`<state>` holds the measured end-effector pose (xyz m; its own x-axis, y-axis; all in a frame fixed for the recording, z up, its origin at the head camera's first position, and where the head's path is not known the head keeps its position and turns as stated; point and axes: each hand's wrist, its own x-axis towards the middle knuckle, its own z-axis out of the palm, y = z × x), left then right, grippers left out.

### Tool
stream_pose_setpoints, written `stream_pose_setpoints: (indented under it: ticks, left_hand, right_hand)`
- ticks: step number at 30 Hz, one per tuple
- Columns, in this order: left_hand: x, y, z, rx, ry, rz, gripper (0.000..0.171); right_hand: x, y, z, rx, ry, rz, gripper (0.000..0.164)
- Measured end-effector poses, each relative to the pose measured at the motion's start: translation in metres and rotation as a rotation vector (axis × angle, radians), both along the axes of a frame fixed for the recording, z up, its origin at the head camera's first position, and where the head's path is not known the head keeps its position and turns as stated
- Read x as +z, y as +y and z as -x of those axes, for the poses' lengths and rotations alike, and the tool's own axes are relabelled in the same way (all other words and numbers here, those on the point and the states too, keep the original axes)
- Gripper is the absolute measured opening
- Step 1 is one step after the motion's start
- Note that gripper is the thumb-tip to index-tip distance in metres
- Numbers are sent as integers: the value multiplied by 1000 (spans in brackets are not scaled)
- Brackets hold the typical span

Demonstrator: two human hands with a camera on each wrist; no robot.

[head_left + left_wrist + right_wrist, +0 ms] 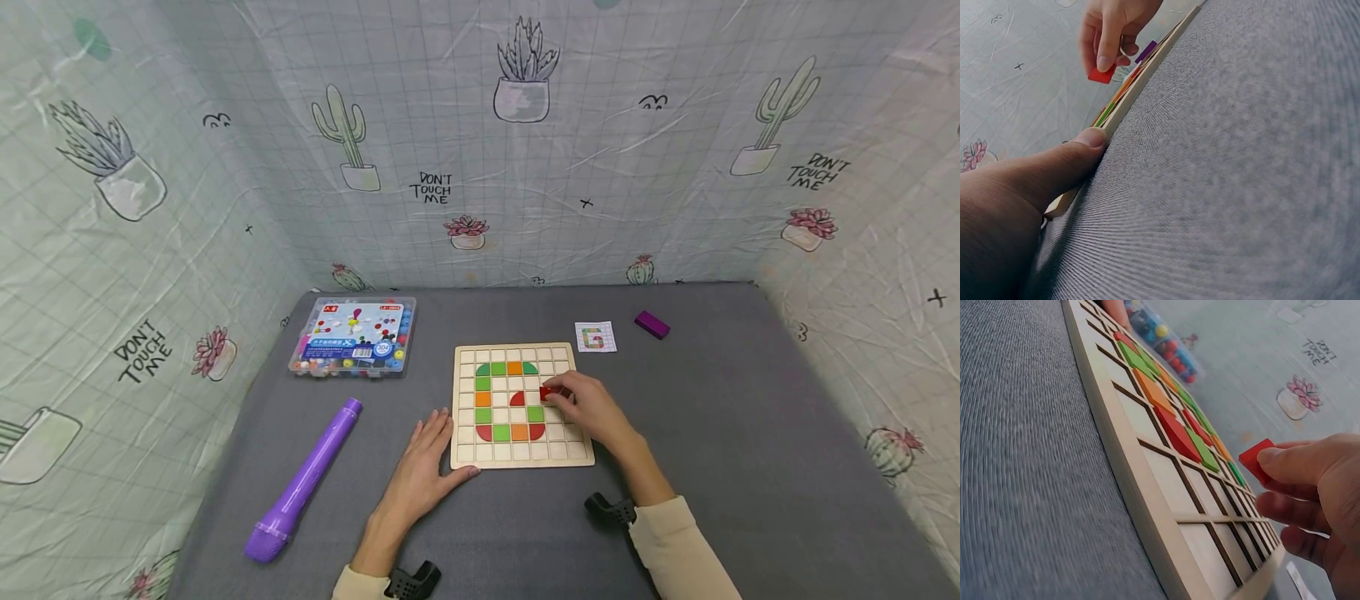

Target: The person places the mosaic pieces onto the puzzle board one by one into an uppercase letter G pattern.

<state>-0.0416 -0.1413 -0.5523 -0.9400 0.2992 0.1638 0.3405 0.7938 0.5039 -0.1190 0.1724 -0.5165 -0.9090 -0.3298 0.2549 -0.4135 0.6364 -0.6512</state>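
Between thumb and fingers, my right hand point(592, 410) pinches a small red tile point(1252, 464) above the right part of a wooden grid board point(585, 455). Green, orange and red tiles sit in the board's cells in a G-like outline. Inside it lies a red quarter-round tile point(517, 400), with a green square tile point(535, 413) below and to its right. My left hand point(422, 473) rests flat at the board's lower left corner, fingers extended along the left side. In the left wrist view its thumb point(1090, 139) touches the board's edge.
A small pattern card point(596, 337) lies behind the board, with a purple block point(652, 325) to its right. At the back left is a clear plastic box of colourful beads point(352, 337). A purple toy microphone point(303, 483) lies on the left of the grey table.
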Motion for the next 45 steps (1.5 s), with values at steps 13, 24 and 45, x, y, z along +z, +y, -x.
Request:
stream_pose_setpoints:
  ticks: [13, 24, 45]
  left_hand:
    - [-1, 1, 1, 0, 11, 7, 91]
    - [-1, 1, -1, 7, 0, -2, 91]
    - [2, 3, 0, 10, -3, -5, 91]
  right_hand:
    - [-11, -16, 7, -6, -26, -35, 16]
    - [-14, -22, 7, -23, 4, -71, 12]
    - [-20, -18, 2, -34, 84, -72, 22]
